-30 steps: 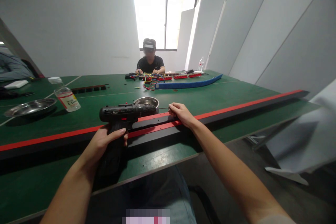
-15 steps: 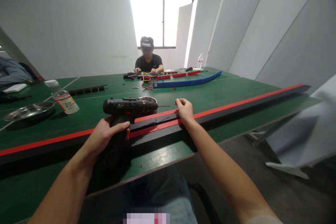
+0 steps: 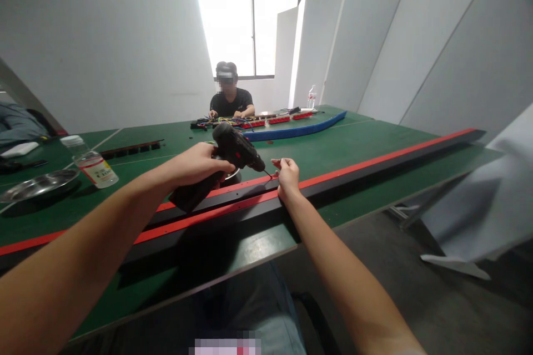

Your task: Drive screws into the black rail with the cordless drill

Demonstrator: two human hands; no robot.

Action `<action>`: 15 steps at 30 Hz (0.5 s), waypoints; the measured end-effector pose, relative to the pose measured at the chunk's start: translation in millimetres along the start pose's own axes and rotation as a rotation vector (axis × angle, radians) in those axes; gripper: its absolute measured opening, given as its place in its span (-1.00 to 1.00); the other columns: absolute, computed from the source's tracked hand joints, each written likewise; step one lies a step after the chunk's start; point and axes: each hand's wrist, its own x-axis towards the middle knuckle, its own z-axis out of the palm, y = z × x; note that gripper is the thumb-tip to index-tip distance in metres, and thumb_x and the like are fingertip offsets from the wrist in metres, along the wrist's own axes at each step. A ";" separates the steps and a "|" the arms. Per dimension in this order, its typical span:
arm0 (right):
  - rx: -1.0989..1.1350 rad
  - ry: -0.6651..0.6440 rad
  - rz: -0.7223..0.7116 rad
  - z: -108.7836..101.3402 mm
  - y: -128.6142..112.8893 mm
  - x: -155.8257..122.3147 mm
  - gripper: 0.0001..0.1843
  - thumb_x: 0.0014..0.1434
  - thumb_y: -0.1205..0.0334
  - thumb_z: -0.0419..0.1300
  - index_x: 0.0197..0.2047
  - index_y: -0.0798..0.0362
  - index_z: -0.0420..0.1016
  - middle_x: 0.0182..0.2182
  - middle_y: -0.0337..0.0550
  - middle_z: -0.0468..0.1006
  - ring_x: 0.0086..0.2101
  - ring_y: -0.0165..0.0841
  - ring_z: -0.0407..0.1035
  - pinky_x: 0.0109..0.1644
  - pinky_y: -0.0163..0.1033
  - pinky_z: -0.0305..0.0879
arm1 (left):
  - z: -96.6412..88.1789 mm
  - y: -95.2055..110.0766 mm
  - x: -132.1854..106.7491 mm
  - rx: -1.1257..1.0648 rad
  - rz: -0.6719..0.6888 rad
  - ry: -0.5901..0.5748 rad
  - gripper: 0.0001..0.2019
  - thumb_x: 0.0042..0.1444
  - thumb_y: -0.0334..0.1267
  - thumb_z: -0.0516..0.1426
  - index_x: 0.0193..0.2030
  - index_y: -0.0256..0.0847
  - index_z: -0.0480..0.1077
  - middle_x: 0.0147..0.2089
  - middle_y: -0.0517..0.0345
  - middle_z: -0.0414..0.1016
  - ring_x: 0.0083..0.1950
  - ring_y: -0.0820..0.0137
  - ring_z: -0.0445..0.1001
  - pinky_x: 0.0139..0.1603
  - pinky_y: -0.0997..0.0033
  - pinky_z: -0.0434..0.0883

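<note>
My left hand (image 3: 200,164) is wrapped round the grip of a black cordless drill (image 3: 235,147). The drill is tilted, and its thin bit (image 3: 267,173) points down to the right, toward a red strip. Close to the bit tip, my right hand (image 3: 288,178) has its fingers pinched together; whatever is between them is too small to make out. That hand rests over a long red-and-black bar (image 3: 362,169) lying across the table. Behind it lies a second red-and-black piece (image 3: 220,198) with small holes, partly covered by the drill and my hands.
A small metal bowl (image 3: 231,177) is mostly hidden behind the drill. To the left are a metal plate (image 3: 39,186) and a labelled bottle (image 3: 97,171). Across the green table (image 3: 328,213), a person (image 3: 231,99) sits by wires and a blue strip (image 3: 303,130).
My left hand has raised the drill and swung it from level to tilted downward, bringing the bit near the red strip by my right hand. The right hand stays pinched, almost in place.
</note>
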 end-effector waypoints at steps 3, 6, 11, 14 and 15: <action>0.029 0.026 0.032 0.9 -1.3 -0.7 -0.84 0.14 0.07 0.07 -0.30 -0.03 0.27 -0.22 -0.07 0.61 -0.19 -0.28 0.49 -0.23 -0.23 0.32 | -6.8 24.2 12.7 0.132 0.034 -0.077 -0.82 -0.13 -0.19 0.34 -0.41 -0.26 0.60 -0.50 -0.05 0.50 -0.53 0.21 0.47 -0.50 0.28 0.36; 0.054 0.031 0.060 1.1 -3.0 -1.3 -0.88 0.14 0.12 0.06 -0.30 -0.03 0.27 -0.25 -0.10 0.60 -0.19 -0.29 0.48 -0.23 -0.24 0.31 | -12.7 52.5 30.3 0.338 0.054 -0.139 -0.75 -0.11 -0.14 0.34 -0.33 -0.25 0.61 -0.44 -0.03 0.53 -0.46 0.18 0.52 -0.39 0.25 0.38; 0.060 0.040 0.064 1.2 -2.5 -0.4 -0.88 0.13 0.11 0.07 -0.34 -0.04 0.27 -0.27 -0.13 0.58 -0.21 -0.28 0.48 -0.28 -0.24 0.30 | -1.7 88.4 51.8 0.960 0.241 0.068 -0.67 -0.12 -0.11 0.35 -0.24 -0.30 0.61 -0.37 -0.06 0.55 -0.24 0.06 0.56 -0.16 0.17 0.32; 0.041 0.031 0.069 1.8 -0.7 1.4 -0.88 0.12 0.11 0.07 -0.35 -0.04 0.27 -0.29 -0.13 0.56 -0.22 -0.29 0.47 -0.31 -0.26 0.28 | 16.4 93.7 49.2 1.173 0.379 0.216 -0.58 0.00 -0.09 0.30 -0.10 -0.40 0.57 -0.21 -0.21 0.58 -0.10 0.02 0.54 -0.09 0.20 0.28; 0.036 0.030 0.070 1.8 0.2 2.3 -0.88 0.11 0.11 0.07 -0.35 -0.04 0.27 -0.29 -0.13 0.56 -0.22 -0.29 0.47 -0.32 -0.26 0.28 | 21.7 93.5 47.1 1.198 0.415 0.238 -0.55 0.06 -0.10 0.26 -0.03 -0.44 0.54 -0.15 -0.26 0.59 -0.05 0.02 0.53 -0.08 0.22 0.26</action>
